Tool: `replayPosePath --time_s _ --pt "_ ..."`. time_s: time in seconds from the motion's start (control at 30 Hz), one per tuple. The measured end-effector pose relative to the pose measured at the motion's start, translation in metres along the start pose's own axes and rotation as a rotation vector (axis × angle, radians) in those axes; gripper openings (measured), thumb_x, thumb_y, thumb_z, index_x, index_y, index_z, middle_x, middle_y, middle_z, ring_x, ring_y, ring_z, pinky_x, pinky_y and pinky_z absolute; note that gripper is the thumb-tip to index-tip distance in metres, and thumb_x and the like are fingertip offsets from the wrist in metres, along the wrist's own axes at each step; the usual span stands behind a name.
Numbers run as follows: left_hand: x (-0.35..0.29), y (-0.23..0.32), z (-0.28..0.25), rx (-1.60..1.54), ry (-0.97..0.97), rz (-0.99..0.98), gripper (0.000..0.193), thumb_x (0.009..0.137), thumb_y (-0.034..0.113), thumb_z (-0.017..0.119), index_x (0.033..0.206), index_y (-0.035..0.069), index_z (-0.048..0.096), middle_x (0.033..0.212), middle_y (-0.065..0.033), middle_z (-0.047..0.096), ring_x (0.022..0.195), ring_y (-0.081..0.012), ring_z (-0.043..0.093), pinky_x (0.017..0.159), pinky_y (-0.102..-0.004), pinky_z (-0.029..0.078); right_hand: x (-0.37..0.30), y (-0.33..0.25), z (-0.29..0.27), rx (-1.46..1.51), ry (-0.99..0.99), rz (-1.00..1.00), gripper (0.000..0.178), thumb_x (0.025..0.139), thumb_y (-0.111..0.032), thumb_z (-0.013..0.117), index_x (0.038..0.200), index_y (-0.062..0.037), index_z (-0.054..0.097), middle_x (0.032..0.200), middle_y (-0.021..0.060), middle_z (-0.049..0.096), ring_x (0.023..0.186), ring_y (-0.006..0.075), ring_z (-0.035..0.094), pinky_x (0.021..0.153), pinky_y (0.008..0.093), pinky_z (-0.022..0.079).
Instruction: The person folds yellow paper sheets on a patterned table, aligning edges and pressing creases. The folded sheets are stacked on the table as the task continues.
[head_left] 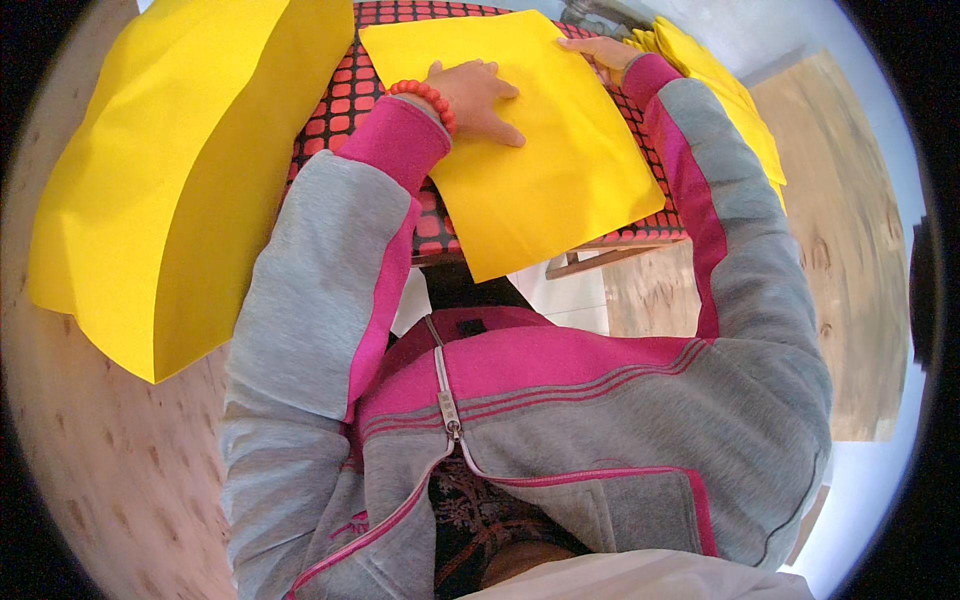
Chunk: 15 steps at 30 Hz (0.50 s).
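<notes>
A flat yellow sheet (560, 190), which looks like cloth or a thin bag, lies on the table in front of me. Its near corner hangs past the table's front edge. My left hand (483, 102), with a red bead bracelet at the wrist, rests on the sheet's left part, fingers spread and nothing held. At the sheet's far right edge is my right hand (603, 52). One of its digits lies over the edge while the others are shaded beside or beneath it, so it seems to pinch the sheet there; the grip is partly hidden.
The table top (330, 118) has a red and black grid pattern. A large yellow piece (170, 170) stands at the left, draping down beside the table. A stack of yellow pieces (715, 85) lies at the right, partly behind my right arm. A wooden board (835, 260) is farther right.
</notes>
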<state>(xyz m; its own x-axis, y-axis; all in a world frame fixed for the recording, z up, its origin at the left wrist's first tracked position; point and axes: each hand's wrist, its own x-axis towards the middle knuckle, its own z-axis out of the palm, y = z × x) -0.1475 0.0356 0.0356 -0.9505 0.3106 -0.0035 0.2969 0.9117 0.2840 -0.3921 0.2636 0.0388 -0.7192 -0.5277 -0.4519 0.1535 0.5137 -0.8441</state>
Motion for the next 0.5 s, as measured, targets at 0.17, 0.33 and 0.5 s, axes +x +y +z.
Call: replayPosePath --time_s 0.17,0.33,0.5 --pt "-0.001 -0.001 -0.001 0.018 0.014 0.011 0.084 0.076 0.070 0.067 0.142 0.020 0.055 0.154 -0.0203 0.038 0.143 -0.0361 0.036 0.114 -0.0616 0.025 0.007 -0.014 0.028 -0.304 0.140 -0.167 0.030 0.093 -0.031 0.066 0.112 -0.0075 0.066 0.102 0.0082 0.073 0.083 0.0218 0.073 0.066 0.0357 0.059" --pt "0.001 0.002 -0.001 0.077 0.055 -0.042 0.085 0.075 0.071 0.065 0.141 0.019 0.054 0.150 -0.0198 0.042 0.140 -0.0363 0.039 0.109 -0.0651 0.029 -0.012 -0.003 0.056 -1.570 0.657 -1.047 0.015 0.089 -0.020 0.055 0.099 -0.0104 0.062 0.098 0.0148 0.067 0.090 0.0357 0.068 0.073 0.0451 0.057" --pt "0.000 0.001 -0.001 0.118 0.030 -0.065 0.084 0.075 0.073 0.064 0.139 0.018 0.056 0.144 -0.0178 0.048 0.136 -0.0356 0.044 0.106 -0.0658 0.032 0.000 -0.006 0.033 -1.162 0.507 -0.422 0.032 0.091 -0.036 0.068 0.110 -0.0103 0.065 0.096 0.0122 0.072 0.085 0.0274 0.070 0.074 0.0371 0.058"
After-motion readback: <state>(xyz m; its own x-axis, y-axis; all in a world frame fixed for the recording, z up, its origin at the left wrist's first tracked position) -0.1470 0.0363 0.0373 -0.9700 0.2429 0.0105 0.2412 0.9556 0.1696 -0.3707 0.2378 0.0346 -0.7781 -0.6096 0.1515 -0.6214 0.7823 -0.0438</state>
